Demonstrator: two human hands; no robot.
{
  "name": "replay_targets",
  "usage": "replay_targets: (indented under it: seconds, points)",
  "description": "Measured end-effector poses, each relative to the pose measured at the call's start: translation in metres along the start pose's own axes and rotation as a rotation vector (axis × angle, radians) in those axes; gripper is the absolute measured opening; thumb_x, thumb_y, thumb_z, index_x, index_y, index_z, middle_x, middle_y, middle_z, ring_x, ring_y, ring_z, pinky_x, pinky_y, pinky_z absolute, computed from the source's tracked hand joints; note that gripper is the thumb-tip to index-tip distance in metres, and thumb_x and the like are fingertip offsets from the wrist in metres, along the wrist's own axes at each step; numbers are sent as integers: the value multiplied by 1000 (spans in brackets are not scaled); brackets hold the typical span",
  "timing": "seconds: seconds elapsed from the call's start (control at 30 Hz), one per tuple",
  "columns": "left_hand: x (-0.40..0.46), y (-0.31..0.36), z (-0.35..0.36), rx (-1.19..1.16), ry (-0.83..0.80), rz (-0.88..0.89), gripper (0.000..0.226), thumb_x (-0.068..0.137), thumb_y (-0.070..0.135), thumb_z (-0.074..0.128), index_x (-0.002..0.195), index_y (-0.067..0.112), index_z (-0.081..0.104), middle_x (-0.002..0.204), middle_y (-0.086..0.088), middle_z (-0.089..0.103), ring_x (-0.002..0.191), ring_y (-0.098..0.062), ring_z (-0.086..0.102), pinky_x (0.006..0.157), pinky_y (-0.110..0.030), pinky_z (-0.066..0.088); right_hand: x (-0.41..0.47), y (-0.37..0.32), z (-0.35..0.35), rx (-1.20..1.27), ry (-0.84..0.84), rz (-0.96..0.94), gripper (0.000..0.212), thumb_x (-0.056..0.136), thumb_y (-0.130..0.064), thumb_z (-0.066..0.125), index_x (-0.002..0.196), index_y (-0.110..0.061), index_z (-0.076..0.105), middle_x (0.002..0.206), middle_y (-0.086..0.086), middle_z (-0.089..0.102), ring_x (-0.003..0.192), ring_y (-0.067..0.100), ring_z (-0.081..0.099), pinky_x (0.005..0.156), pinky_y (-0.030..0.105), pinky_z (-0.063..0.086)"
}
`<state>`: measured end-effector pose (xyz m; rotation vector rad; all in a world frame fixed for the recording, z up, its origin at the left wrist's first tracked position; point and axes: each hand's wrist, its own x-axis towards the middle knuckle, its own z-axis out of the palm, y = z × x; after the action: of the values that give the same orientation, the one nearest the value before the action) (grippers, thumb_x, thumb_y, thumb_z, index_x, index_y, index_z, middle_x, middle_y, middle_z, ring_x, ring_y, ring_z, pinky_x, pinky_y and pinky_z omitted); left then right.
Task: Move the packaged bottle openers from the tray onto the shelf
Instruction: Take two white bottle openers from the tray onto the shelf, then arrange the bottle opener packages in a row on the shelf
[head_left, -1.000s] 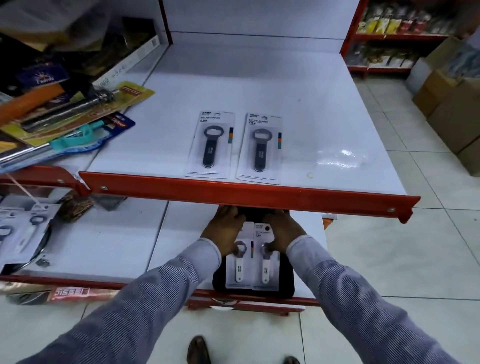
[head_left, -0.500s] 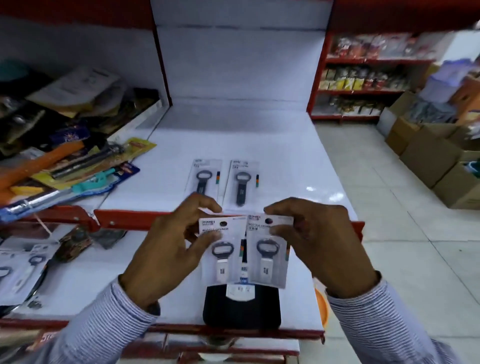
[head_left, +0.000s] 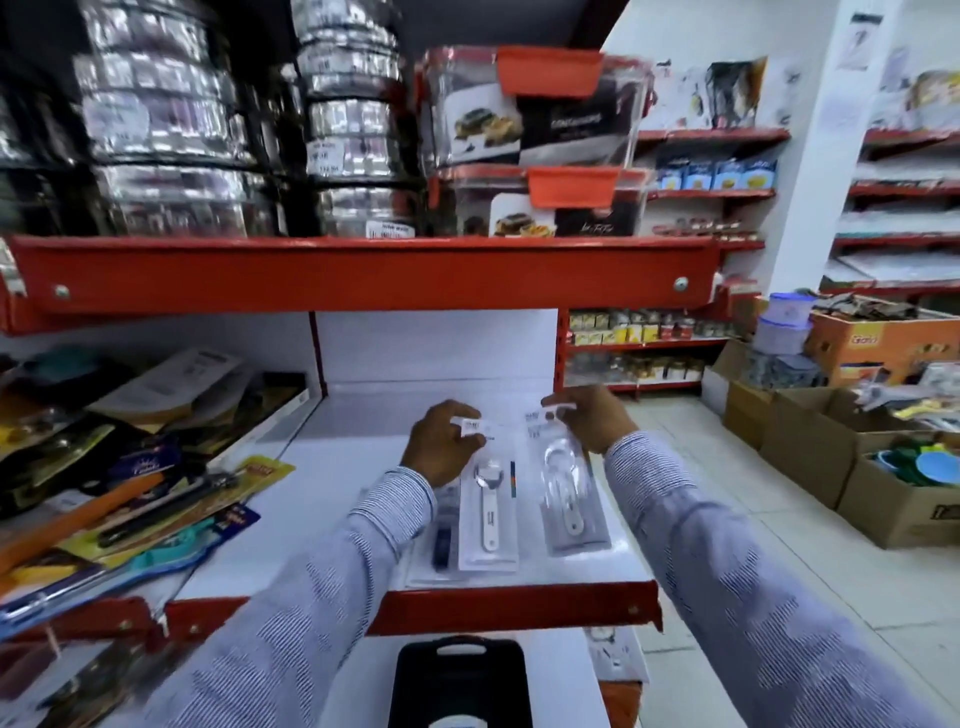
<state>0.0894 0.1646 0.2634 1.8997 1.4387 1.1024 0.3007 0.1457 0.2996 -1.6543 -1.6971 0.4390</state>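
Observation:
My left hand (head_left: 441, 441) pinches the top of a packaged white bottle opener (head_left: 488, 512) and holds it over the white shelf (head_left: 332, 514). Beneath it lies a packaged dark bottle opener (head_left: 444, 540), partly covered. My right hand (head_left: 592, 415) grips the top of a second white opener pack (head_left: 569, 499), low over the shelf's right side. Whether either pack touches the shelf I cannot tell. The black tray (head_left: 457, 680) sits on the lower shelf below, near the bottom edge.
A red shelf lip (head_left: 519, 605) runs across the front. Packaged kitchen tools (head_left: 135, 499) crowd the shelf's left side. An upper red shelf (head_left: 363, 273) with steel tins overhangs. Cardboard boxes (head_left: 841, 447) stand on the floor at right.
Both hands lifted a white opener pack each from the tray and carried them up and forward over the shelf. The view tilted upward.

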Motion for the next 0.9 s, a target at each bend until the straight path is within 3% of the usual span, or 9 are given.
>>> replay_targets:
  seconds: [0.1, 0.17, 0.23, 0.37, 0.47, 0.57, 0.7, 0.8, 0.9]
  points:
    - [12, -14, 20, 149, -45, -74, 32, 86, 13, 75, 116, 4, 69, 128, -14, 68, 118, -28, 65, 96, -26, 47, 11, 24, 20, -20, -54, 110, 33, 94, 3, 47, 113, -7, 72, 119, 17, 72, 108, 21, 69, 82, 16, 45]
    - [14, -23, 29, 193, -73, -100, 36, 88, 14, 73, 121, 3, 66, 133, -14, 65, 122, -27, 62, 94, -20, 41, 13, 38, 30, -4, -77, 163, 30, 94, -3, 51, 115, -9, 71, 120, 15, 71, 114, 26, 67, 90, 20, 47]
    - [13, -28, 32, 250, -126, -87, 42, 88, 17, 74, 126, 3, 62, 135, -16, 62, 123, -27, 61, 82, -12, 39, 13, 49, 37, -93, -130, 157, 31, 95, -14, 57, 125, -13, 65, 131, 12, 65, 120, 30, 62, 102, 30, 47]
    - [13, -34, 27, 505, -266, 51, 49, 86, 40, 74, 128, 17, 61, 138, -9, 56, 132, -25, 48, 110, -31, 40, 12, 63, 37, -371, -289, 20, 54, 94, -32, 61, 143, -15, 47, 152, 8, 45, 141, 24, 41, 117, 32, 30]
    - [18, -32, 22, 581, -502, 104, 63, 75, 54, 80, 128, 25, 62, 141, -1, 58, 133, -21, 52, 111, -31, 40, 8, 65, 29, -477, -420, -83, 64, 87, -39, 69, 144, -22, 45, 155, 1, 42, 143, 21, 38, 119, 34, 28]
    - [17, -31, 19, 671, -695, 50, 86, 68, 68, 78, 142, 36, 49, 158, 4, 42, 146, -20, 38, 119, -36, 29, 3, 61, 22, -619, -634, -96, 79, 75, -47, 78, 143, -24, 47, 152, -2, 45, 140, 22, 42, 119, 38, 31]
    - [13, -36, 20, 708, -722, 36, 93, 71, 72, 73, 150, 34, 40, 161, 2, 37, 147, -21, 36, 120, -36, 26, -6, 65, 19, -613, -694, -125, 58, 72, -50, 79, 117, -18, 61, 125, 0, 64, 116, 20, 59, 106, 39, 44]
    - [3, -35, 19, 696, -726, 56, 92, 70, 71, 74, 148, 36, 42, 162, 6, 37, 147, -20, 37, 120, -38, 27, -16, 65, 17, -561, -682, -146, 74, 68, -55, 79, 126, -15, 58, 134, 3, 63, 123, 24, 58, 109, 41, 44]
    - [-7, -33, 19, 687, -730, 83, 90, 68, 69, 76, 146, 37, 45, 161, 8, 39, 146, -19, 38, 121, -39, 28, -24, 62, 21, -563, -668, -149, 84, 63, -60, 79, 136, -26, 54, 141, -3, 58, 128, 21, 55, 111, 37, 42]
